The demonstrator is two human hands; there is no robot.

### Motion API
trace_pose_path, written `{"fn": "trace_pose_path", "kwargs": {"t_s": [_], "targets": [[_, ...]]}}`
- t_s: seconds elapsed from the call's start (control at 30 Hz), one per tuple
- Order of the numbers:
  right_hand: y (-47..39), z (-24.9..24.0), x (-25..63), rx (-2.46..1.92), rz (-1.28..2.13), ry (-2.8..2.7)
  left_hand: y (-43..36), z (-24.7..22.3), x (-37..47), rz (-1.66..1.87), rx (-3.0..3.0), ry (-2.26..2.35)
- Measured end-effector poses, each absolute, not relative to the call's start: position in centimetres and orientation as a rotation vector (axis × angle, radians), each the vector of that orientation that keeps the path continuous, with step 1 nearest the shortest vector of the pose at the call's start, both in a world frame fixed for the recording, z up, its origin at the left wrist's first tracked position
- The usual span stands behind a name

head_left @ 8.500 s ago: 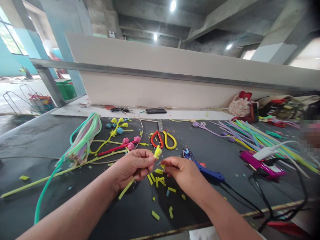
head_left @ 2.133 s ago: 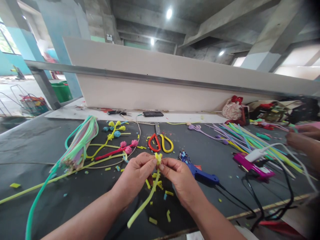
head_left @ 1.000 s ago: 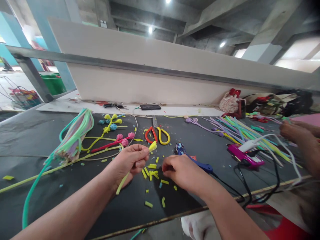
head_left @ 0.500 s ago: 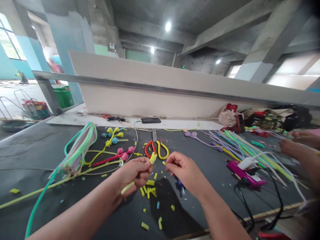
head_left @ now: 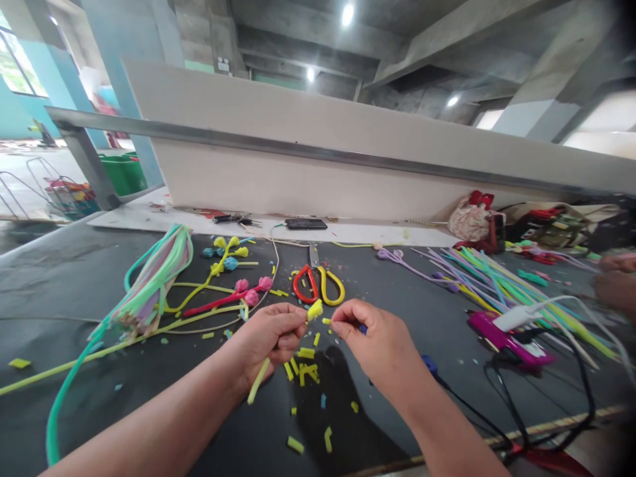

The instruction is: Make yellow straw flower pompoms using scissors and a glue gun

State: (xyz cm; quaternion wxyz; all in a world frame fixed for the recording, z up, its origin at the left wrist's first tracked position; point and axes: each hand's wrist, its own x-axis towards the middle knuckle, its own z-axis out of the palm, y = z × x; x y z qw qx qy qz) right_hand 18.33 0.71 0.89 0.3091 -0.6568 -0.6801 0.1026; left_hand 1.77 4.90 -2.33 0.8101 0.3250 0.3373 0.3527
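My left hand (head_left: 273,338) is closed around a yellow stem (head_left: 258,382), whose yellow bud-like tip (head_left: 315,309) pokes out past the fingertips. Just to its right, my right hand (head_left: 362,331) pinches a small yellow piece (head_left: 326,321), apart from the tip. Behind both hands lie scissors (head_left: 313,256) with one red and one yellow handle. Several cut yellow pieces (head_left: 307,353) are scattered on the dark table (head_left: 223,424) below and between the hands.
At left lies a bundle of pastel stems (head_left: 161,278), beside yellow (head_left: 218,268) and pink budded stems (head_left: 251,291). A phone (head_left: 307,224) rests behind. Rightward are purple and green stems (head_left: 477,271), a magenta power block (head_left: 511,341) with cables and another person's hand (head_left: 616,291).
The view has shifted slightly. The yellow tip in my left hand has turned and looks more compact, and the stem below hangs more steeply. My right hand keeps its pinch.
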Motion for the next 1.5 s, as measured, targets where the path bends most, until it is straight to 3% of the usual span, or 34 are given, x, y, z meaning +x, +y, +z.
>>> {"fn": "trace_pose_path", "kwargs": {"t_s": [0.43, 1.13, 1.5], "targets": [[0.1, 0.5, 17.3, -1.687, -0.135, -2.061, 4.1, -1.8, 1.9, 0.818, 0.920, 0.823], [0.2, -0.2, 17.0, -1.721, -0.339, -2.055, 4.1, -2.7, 2.1, 0.894, 1.309, 1.049], [0.2, -0.1, 17.1, -1.698, -0.255, -2.005, 4.1, -2.4, 1.9, 0.852, 1.360, 1.025]]}}
